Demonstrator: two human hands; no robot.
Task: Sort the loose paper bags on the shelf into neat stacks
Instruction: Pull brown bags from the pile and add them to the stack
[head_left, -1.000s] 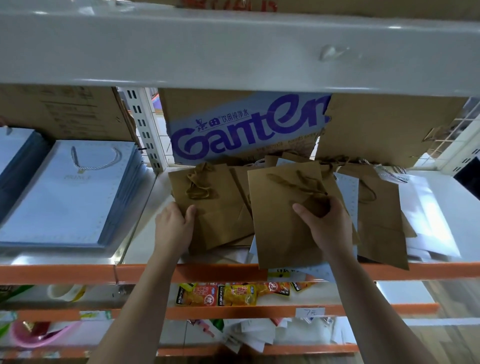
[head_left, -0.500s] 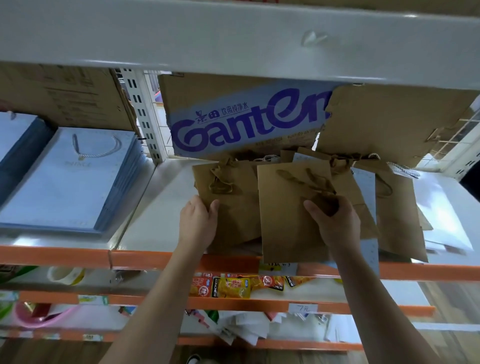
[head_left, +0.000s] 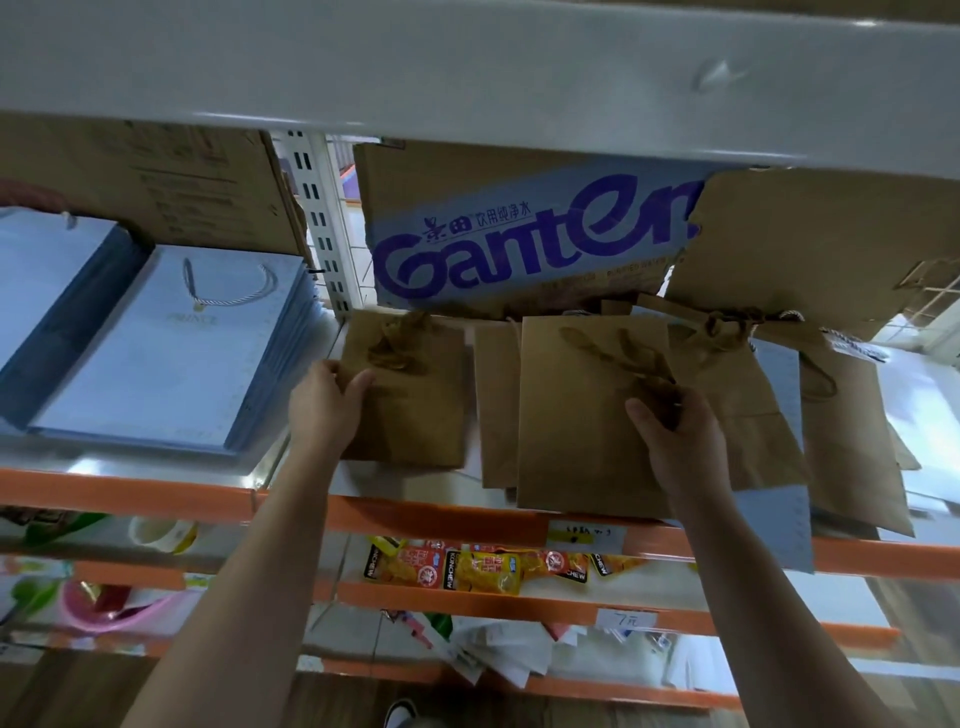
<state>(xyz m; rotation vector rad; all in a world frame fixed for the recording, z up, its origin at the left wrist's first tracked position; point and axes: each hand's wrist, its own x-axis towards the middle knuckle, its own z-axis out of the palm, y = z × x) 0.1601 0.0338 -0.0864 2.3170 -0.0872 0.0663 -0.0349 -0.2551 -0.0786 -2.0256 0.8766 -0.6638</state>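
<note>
Left grip (head_left: 324, 402) is curling round the 9 o'clock edge of the small kraft bag (head_left: 415, 405), with the thumb lying on top. Right grip (head_left: 675, 441) is pinching the large kraft bag (head_left: 582, 431) beside its twisted handle, fingers bent close together. Both bags are lying flat on the shelf (head_left: 156, 491), the small one at 9 o'clock of the large one.

Risks we are weighing:
- The large bag is overhanging the orange front lip at 6 o'clock. A pull toward us could be tipping it onto the lower tiers.
- It is overlapping the fanned bags (head_left: 748, 415) at 3 o'clock. Dragging it sideways may be taking neighbours along, and the handle cords may be snagging.
- The pale blue sheet (head_left: 779, 525) underneath is hanging past the lip and could be sliding out.

Surface: we are judging the smooth pale shelf board to be slippery.

Room: we are looking at shop racking.
- Ganten carton (head_left: 519, 244) at 12 o'clock.
- Blue gift bag stack (head_left: 156, 358) at 9 o'clock.
- Snack packets (head_left: 483, 569) below at 6 o'clock.
</note>
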